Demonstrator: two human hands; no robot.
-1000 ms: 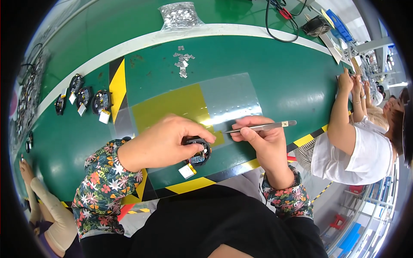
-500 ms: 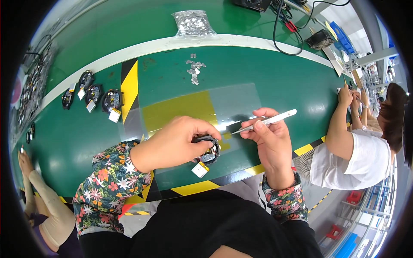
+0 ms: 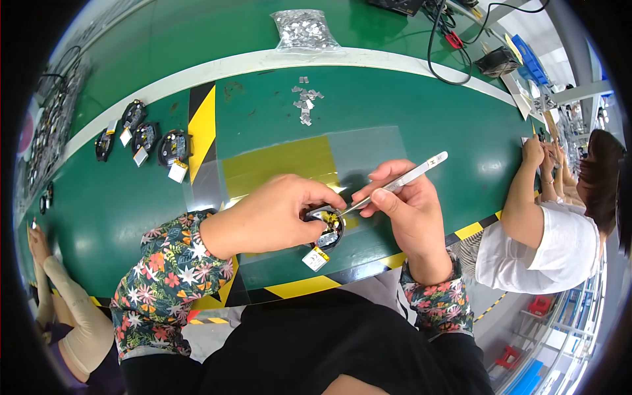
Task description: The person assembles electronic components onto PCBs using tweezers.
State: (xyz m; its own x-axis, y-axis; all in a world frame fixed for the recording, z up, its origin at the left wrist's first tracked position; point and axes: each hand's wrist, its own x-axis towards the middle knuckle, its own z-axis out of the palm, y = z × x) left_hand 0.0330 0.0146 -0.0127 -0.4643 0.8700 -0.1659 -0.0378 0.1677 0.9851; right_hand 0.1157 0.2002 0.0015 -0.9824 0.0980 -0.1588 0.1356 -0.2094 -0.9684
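A small round black device (image 3: 327,228) lies near the front edge of the green bench (image 3: 421,105), on a clear sheet (image 3: 368,148) that covers a yellow patch (image 3: 280,164). Its open face points up, showing small parts inside that are too fine to make out. A little white and yellow tag (image 3: 315,259) hangs off its near side, toward the black and yellow striped front edge.

The left hand (image 3: 273,214) is curled over the device from the left, fingers closed on its rim, and hides its left half. The right hand (image 3: 408,210) pinches a pair of silver tweezers (image 3: 395,184) between thumb and fingers. The long axis of the tweezers runs from upper right down to lower left, with the tip pointing into the device; whether the tip holds anything cannot be told.

Toward the left end of the bench lie several similar black devices (image 3: 151,138), each with a pale tag. Toward the back edge sits a loose scatter of small silver pieces (image 3: 304,105), and beyond the white stripe a clear bag (image 3: 305,29) holds many more of them. Black cables (image 3: 447,46) trail across the back right corner.

At the right end another person's arm (image 3: 523,197), in a white sleeve, reaches onto the bench; what that hand does is hard to make out. A second person's pale-sleeved arm (image 3: 62,296) is cut off at the left.
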